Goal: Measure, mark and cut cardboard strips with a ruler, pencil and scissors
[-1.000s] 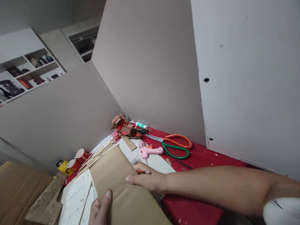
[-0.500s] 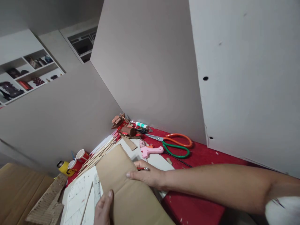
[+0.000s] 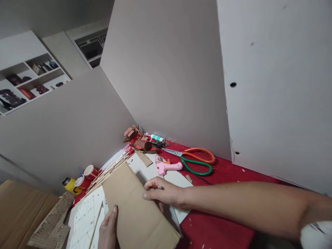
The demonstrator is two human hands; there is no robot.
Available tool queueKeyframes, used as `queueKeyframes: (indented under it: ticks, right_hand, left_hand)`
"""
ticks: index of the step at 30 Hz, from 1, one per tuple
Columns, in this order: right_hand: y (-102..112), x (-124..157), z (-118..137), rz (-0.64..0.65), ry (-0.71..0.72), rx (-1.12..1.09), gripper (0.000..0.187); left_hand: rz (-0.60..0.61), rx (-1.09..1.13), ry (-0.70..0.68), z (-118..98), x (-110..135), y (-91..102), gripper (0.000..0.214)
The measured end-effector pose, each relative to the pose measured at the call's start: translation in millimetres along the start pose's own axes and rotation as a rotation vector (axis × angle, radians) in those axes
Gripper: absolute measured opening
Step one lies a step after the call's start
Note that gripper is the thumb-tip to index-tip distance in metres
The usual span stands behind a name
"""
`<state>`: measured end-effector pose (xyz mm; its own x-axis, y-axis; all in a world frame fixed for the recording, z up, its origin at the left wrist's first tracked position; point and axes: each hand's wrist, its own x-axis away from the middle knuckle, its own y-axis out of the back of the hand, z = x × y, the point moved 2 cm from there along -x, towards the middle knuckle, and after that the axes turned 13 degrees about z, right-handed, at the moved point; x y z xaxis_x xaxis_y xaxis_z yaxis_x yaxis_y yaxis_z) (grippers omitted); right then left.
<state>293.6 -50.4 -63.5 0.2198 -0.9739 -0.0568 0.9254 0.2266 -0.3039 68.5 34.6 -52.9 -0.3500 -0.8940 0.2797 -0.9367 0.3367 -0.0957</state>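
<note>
A creased sheet of brown cardboard [image 3: 137,204] lies tilted in front of me. My left hand [image 3: 107,226] grips its left edge, thumb on top and the other fingers partly hidden. At the right edge is my right hand [image 3: 164,192], its fingers curled round a slim pen [image 3: 159,187] whose silvery end sticks out. The right thumb tip is by the cardboard's edge; whether it presses on the sheet I cannot tell. Beyond this hand lie a pink glue gun [image 3: 168,167] and scissors [image 3: 197,160] with one orange and one green handle.
White paper with drawn lines [image 3: 84,216] and a thin stick [image 3: 96,223] lie left. Behind are several wooden sticks [image 3: 111,173], red cups [image 3: 90,172], a yellow bottle [image 3: 69,185] and a brown roll [image 3: 142,145]. Grey panels [image 3: 166,76] enclose the red tabletop [image 3: 212,221].
The cardboard has shifted left and turned, so its lower right corner now shows. My left hand went left with it. My right thumb has drawn back from the sheet's face to its edge.
</note>
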Motion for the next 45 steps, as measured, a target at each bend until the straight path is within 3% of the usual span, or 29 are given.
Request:
queueKeyframes:
  ticks: [4,7,12,16,20,23,28,32,38,45]
  right_hand:
    - [0,2,2,0.050,0.003,0.095,0.037]
    - [4,5,8,-0.002,0.068,0.193,0.037]
    - [8,10,18,-0.096,0.205,0.393,0.037]
    - [5,16,19,-0.116,0.266,0.577,0.035]
    - [3,19,16,-0.095,0.287,0.782,0.031]
    - [0,19,12,-0.030,0.291,0.916,0.032]
    - [-6,19,5,0.081,0.260,1.058,0.032]
    - [-8,21,4,0.127,0.243,1.085,0.030]
    - [-10,22,5,0.148,0.247,1.080,0.030]
    - [-8,22,1,0.156,0.272,1.066,0.029]
  left_hand:
    - [-0.065,-0.120,-0.046,-8,-9,21.8,0.046]
    - [-0.033,-0.145,-0.049,-9,-14,29.4,0.040]
    - [0.132,0.061,-0.030,1,-8,9.0,0.036]
    - [0.277,0.006,-0.057,2,-2,-3.2,0.048]
    - [0.182,-0.065,-0.155,3,-3,4.2,0.069]
    - [0.115,-0.103,-0.188,5,-5,9.5,0.064]
    - [0.158,-0.156,-0.208,7,-3,3.7,0.058]
    - [0.083,-0.226,-0.276,5,0,-2.0,0.057]
    - [0.096,-0.358,-0.310,9,2,-0.3,0.059]
    - [0.043,-0.820,-0.376,4,-2,13.3,0.060]
